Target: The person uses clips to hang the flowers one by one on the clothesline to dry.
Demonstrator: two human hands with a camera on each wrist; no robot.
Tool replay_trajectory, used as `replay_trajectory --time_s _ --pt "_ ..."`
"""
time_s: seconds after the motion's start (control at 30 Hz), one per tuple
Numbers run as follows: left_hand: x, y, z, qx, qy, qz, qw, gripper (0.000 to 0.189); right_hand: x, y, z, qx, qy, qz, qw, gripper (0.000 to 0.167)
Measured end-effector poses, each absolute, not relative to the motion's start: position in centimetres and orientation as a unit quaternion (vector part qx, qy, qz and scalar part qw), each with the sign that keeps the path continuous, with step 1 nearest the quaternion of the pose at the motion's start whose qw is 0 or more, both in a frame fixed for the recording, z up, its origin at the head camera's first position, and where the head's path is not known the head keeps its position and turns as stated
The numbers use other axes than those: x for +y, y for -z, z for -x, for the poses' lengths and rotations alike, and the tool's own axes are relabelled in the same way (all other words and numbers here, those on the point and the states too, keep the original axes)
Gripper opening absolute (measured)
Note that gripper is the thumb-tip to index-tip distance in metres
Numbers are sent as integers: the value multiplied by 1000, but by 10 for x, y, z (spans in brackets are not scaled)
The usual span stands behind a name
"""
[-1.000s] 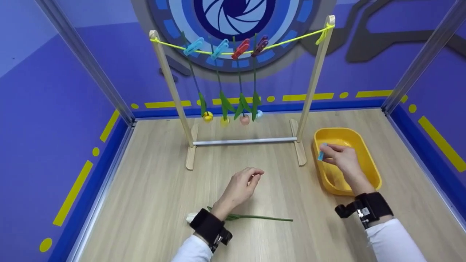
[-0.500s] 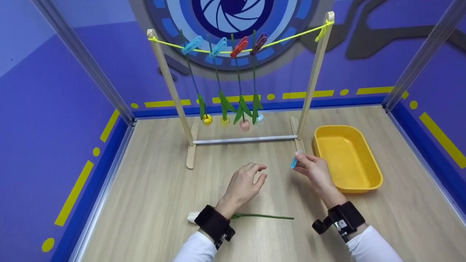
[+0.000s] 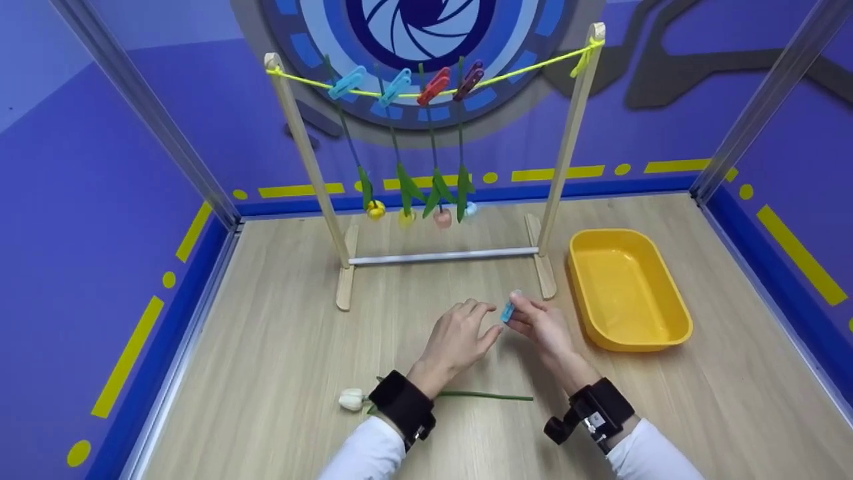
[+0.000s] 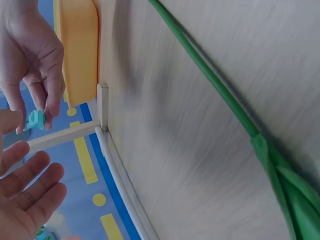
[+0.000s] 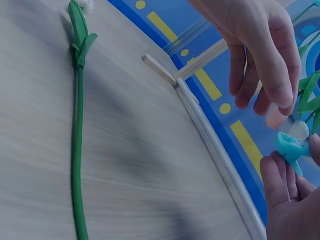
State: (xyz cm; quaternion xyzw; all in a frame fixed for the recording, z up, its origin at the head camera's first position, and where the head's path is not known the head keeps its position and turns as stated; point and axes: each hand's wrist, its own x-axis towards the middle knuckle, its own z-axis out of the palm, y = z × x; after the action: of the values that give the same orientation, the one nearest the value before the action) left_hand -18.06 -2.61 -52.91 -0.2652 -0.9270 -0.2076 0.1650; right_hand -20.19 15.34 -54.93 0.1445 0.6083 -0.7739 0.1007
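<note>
My right hand pinches a light blue clothespin between thumb and fingers, above the table in front of the rack. Close to its left, my left hand holds nothing; its thumb and fingers are spread apart, near the clothespin without visibly gripping it. In the right wrist view the clothespin sits below the left hand's fingertips. Beneath the left forearm a white tulip lies on the table, its green stem pointing right and part of it hidden by the wrist.
A wooden rack carries a yellow string. Several tulips hang head down from it, held by blue, red and dark purple clothespins. To the right stands a yellow tub. Blue panels wall the table.
My right hand has carried the blue clothespin leftward, from over the yellow tub to beside the left hand. The left hand has shifted slightly right, and its fingers have spread.
</note>
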Motion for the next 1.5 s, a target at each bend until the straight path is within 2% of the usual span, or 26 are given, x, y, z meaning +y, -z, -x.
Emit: replay_trajectory --time_s 0.37,0.6,0.97,1.17,1.33,1.5 --pt "-20 541 186 -930 152 265 202 40 137 555 196 576 794 -172 91 32" --pt "-21 547 183 -922 136 272 239 30 134 558 191 554 811 -169 87 33" --pt "-20 549 179 -920 123 272 255 18 133 561 184 570 797 -178 86 43" --pt "-27 545 183 -918 133 275 252 15 141 557 187 587 785 -158 118 48" --pt "-38 540 187 -918 125 293 237 15 154 555 189 605 767 -145 157 63" --pt "-46 534 191 -914 124 327 205 16 172 552 194 637 737 -86 208 73"
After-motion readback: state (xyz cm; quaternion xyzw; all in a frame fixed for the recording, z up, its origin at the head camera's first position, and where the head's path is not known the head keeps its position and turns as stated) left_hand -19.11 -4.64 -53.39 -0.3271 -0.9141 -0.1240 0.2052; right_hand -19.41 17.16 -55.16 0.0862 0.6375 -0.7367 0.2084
